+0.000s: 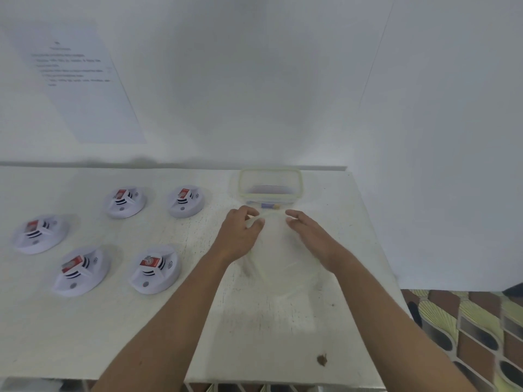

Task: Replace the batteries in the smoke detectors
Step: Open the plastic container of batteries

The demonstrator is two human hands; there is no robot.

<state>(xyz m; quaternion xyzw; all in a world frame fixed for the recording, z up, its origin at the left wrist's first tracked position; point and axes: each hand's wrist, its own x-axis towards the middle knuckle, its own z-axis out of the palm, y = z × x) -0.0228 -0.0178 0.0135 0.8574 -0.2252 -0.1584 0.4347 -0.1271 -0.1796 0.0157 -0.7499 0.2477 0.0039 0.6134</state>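
Several white round smoke detectors lie on the left half of the white table, each with a red battery on top; the nearest (155,268) is left of my left forearm. At the back stands a clear plastic container (270,184) with a purple battery (267,206) showing through its front wall. Just in front of it a blurred translucent lid (280,258) lies under both hands. My left hand (240,234) curls its fingers round the lid's far left edge. My right hand (307,236) rests on the lid's right side with fingers nearly straight.
The table (254,335) meets a white wall at the back, where a printed sheet (79,80) hangs at the left. Its right edge drops to a patterned floor (467,335). A small brown mark (322,360) sits near the front edge.
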